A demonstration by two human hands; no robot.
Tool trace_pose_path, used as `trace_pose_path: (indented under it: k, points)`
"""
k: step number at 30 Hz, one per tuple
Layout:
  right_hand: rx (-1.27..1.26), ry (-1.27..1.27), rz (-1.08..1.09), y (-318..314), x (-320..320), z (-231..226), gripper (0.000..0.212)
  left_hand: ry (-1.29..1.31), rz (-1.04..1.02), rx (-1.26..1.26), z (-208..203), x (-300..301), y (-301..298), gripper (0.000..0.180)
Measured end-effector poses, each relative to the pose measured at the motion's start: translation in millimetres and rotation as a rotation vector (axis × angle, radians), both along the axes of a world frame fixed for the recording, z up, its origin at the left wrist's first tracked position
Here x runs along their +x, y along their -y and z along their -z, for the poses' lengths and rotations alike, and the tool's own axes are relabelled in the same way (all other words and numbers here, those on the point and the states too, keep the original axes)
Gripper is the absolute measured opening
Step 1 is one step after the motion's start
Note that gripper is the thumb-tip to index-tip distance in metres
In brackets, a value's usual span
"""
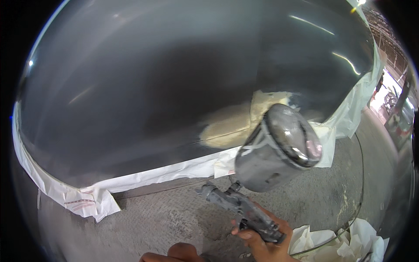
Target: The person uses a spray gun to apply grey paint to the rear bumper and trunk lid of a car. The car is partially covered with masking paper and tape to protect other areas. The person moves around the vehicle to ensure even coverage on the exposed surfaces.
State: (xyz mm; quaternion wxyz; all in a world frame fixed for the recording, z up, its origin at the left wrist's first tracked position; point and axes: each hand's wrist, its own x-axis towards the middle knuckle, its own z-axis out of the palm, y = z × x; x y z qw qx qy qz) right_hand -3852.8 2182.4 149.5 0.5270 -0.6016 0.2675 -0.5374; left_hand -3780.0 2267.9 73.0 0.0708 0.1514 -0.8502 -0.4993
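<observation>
At the lower edge, the left hand is cut off, so I cannot tell its grip; the right hand curls around the rear of a paint-smeared spray gun. Above it, the rounded grey cup has a shiny domed lid, its contents hidden. Crumpled white paper and a thin hose lie on the rough grey floor. Beyond, wrinkled masking paper borders a smooth, curved dark panel with a matte beige patch
</observation>
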Motion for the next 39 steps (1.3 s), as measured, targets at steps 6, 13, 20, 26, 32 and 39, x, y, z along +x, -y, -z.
trace_pose_path:
  k: [6,13,20,26,32,39]
  points:
    - [0.059,-0.127,0.192,17,-33,34,0.032,0.011,-0.067,-0.142,16,5,-20,0.029]
    - [0.032,-0.082,0.718,31,-69,28,0.029,-0.050,-0.186,-0.242,25,7,-27,0.025]
    - [0.063,-0.122,0.563,21,-53,50,0.032,0.044,-0.155,-0.311,37,-3,-29,0.024]
    - [0.078,-0.095,0.112,-6,-23,57,0.038,-0.015,-0.210,-0.318,61,-9,-35,0.024]
    - [0.134,-0.132,0.138,9,-31,81,0.036,-0.080,-0.249,-0.397,52,1,-37,0.026]
    - [0.183,-0.154,0.594,37,-55,98,0.026,0.026,-0.184,-0.350,44,1,-31,0.029]
